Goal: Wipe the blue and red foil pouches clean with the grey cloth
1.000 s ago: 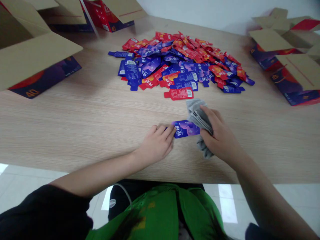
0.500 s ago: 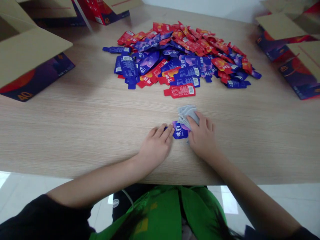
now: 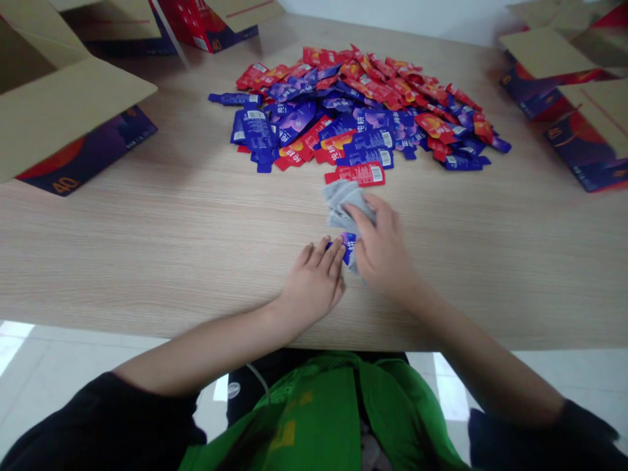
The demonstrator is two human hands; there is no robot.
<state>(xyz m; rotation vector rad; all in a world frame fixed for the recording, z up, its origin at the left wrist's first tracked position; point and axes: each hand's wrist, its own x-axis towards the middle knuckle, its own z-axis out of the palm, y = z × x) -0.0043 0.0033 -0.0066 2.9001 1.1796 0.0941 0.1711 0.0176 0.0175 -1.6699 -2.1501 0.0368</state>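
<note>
A blue and purple sachet (image 3: 348,246) lies flat on the table in front of me, mostly covered. My left hand (image 3: 316,278) rests palm down, its outstretched fingertips pressing on the sachet's narrow left end. In my right hand (image 3: 385,252) is a folded grey cloth (image 3: 341,201), bunched between thumb and fingers. Cloth and hand lie over the right part of the sachet and hide it. Just beyond the cloth is a red sachet (image 3: 360,173), back side up with a barcode; the cloth partly overlaps its lower edge in view.
A heap of red and blue sachets (image 3: 363,111) spreads across the back of the wooden table (image 3: 147,261). Open cardboard boxes stand at the left (image 3: 98,154) and back left (image 3: 216,33). More open boxes (image 3: 589,147) are at the right, near the white wall.
My right hand has wiped the cloth leftward along the blue sachet, towards my left hand, covering more of it. My left hand has kept its place on the sachet's end.
</note>
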